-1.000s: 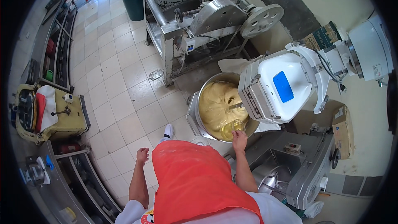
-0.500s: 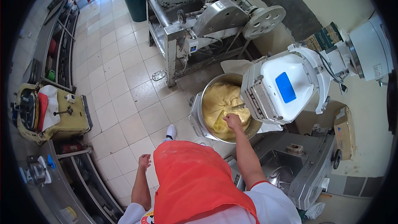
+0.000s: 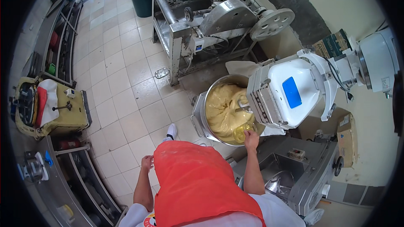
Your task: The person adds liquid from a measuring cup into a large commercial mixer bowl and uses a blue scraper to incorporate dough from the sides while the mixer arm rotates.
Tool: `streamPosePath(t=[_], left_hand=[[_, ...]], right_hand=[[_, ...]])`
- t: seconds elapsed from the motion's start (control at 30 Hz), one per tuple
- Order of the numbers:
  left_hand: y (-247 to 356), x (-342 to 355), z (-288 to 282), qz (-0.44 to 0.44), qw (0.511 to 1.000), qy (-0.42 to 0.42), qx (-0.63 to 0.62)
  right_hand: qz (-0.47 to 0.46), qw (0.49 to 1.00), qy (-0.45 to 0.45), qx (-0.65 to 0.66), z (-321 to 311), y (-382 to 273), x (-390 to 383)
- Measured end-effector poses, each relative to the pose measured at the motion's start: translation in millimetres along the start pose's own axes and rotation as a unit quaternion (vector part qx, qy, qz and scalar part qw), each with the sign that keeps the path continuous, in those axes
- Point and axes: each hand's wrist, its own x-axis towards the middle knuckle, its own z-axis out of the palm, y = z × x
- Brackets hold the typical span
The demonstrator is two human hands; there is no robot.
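My right hand grips a see-through yellowish cup at the near right rim of a big metal mixing bowl. Pale yellow dough lies in folds inside the bowl, with a metal mixing hook reaching into it. Whether anything is left in the cup is hard to make out. My left hand hangs beside my red apron, its fingers loosely bent and holding nothing that I can see.
The mixer's white head overhangs the bowl's right side. Beyond stands a dough roller machine with a wheel, near a green bin. A metal machine is close on my right. Metal shelving runs along the left.
My right hand has drawn back toward me and to the right with the cup, from over the dough to the bowl's rim. The dough's folds have shifted.
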Motion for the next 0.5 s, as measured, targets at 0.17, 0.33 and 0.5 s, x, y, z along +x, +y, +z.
streamPosePath(t=[0.17,0.33,0.5], left_hand=[[16,7,6,0.007,1.000,-0.012,0.020],[44,11,7,0.026,0.998,0.005,0.064],[63,13,8,0.042,0.998,-0.005,0.047]], right_hand=[[-0.009,0.998,0.051,0.041,3,-6,-22],[0.018,0.994,0.019,0.104,6,-23,-26],[0.017,0.994,0.000,0.112,-2,-32,-28]])
